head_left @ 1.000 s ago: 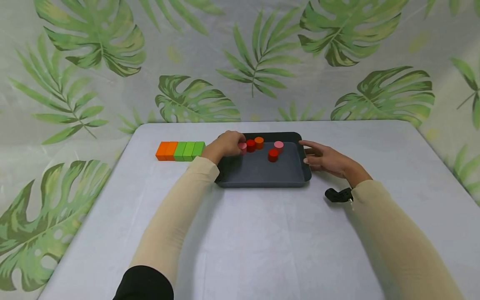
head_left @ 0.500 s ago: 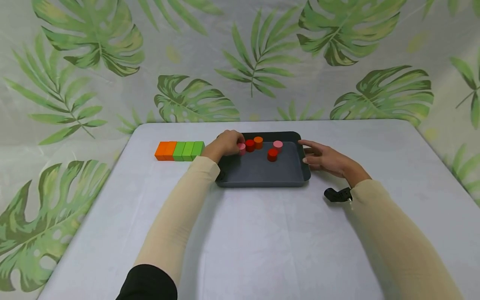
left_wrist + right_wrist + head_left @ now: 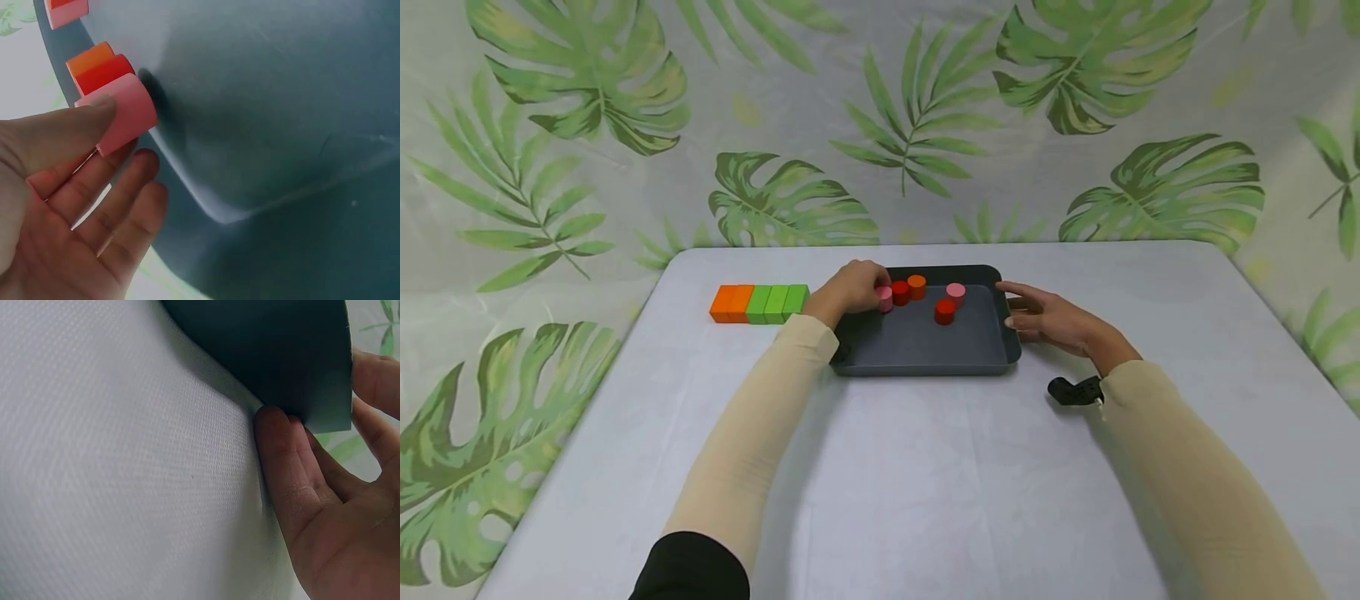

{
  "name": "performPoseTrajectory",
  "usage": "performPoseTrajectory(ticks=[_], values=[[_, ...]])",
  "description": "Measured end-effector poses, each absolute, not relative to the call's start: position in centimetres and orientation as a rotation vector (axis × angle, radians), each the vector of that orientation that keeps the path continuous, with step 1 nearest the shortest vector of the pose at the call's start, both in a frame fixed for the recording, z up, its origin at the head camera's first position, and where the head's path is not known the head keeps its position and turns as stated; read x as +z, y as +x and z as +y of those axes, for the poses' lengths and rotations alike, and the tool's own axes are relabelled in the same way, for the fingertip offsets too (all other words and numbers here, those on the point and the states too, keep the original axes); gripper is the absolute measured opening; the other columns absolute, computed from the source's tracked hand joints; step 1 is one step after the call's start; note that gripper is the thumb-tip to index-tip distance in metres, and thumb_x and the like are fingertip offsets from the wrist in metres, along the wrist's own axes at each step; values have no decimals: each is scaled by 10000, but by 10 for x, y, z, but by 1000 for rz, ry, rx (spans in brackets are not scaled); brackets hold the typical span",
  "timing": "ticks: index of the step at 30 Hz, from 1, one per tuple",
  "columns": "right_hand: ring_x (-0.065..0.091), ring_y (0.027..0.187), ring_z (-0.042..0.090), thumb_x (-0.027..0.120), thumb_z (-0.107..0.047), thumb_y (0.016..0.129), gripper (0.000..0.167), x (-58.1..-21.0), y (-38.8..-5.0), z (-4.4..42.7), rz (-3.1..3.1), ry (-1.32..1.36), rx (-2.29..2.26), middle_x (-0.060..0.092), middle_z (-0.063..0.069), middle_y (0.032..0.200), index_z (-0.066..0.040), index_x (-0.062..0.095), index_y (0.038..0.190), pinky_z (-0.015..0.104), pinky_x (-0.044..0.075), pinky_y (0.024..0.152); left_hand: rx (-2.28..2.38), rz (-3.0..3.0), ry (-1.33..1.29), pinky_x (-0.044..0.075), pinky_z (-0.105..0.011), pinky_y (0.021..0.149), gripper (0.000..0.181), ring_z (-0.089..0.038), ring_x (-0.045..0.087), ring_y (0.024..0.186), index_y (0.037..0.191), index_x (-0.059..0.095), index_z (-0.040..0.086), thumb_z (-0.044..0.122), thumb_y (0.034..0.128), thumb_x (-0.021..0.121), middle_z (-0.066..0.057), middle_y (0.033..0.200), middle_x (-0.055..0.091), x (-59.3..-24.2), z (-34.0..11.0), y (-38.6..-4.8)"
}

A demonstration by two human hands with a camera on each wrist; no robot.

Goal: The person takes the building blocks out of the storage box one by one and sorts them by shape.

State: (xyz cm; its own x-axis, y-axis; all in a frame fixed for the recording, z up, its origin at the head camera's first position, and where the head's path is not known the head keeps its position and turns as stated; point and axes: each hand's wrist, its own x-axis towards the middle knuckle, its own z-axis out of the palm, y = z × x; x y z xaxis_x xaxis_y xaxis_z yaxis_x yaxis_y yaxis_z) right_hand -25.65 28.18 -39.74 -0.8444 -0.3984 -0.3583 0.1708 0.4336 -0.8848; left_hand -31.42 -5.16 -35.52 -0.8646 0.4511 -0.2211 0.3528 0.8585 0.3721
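A smooth pink cylinder (image 3: pixel 130 114) was held pinched, upright, inside the far left part of a dark grey tray (image 3: pixel 925 342). The tray (rectangular, with rounded corners and a raised rim) was laid flat and was touched at its right side.

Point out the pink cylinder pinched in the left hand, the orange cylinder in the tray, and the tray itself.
Pink cylinder (image 3: pixel 133 111): left wrist view, on its exposed surface.
Orange cylinder (image 3: pixel 917 290): head view, on its front side.
Tray (image 3: pixel 917 346): head view, on its bare floor.
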Motion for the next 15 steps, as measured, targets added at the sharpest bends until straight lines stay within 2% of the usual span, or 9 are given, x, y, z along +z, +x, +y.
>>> performPoseTrajectory(ticks=[7,15], values=[[239,1507,429,554,-144,1006,768,-397,-256,282,2160,-198,-1413,107,215,1658,-255,94,1610,571,274,1200,528,2762,678,479,-335,887,278,-250,558,987,1186,664,77,190,933,653,-87,1125,675,-346,-54,-310],[235,1509,428,572,-158,1000,784,-398,-257,283,2156,-210,-1415,110,218,1657,-251,90,1611,566,271,1202,550,2817,810,483,-359,917,295,-262,584,977,1204,672,72,166,928,631,-106,1118,700,-336,-63,-303]])
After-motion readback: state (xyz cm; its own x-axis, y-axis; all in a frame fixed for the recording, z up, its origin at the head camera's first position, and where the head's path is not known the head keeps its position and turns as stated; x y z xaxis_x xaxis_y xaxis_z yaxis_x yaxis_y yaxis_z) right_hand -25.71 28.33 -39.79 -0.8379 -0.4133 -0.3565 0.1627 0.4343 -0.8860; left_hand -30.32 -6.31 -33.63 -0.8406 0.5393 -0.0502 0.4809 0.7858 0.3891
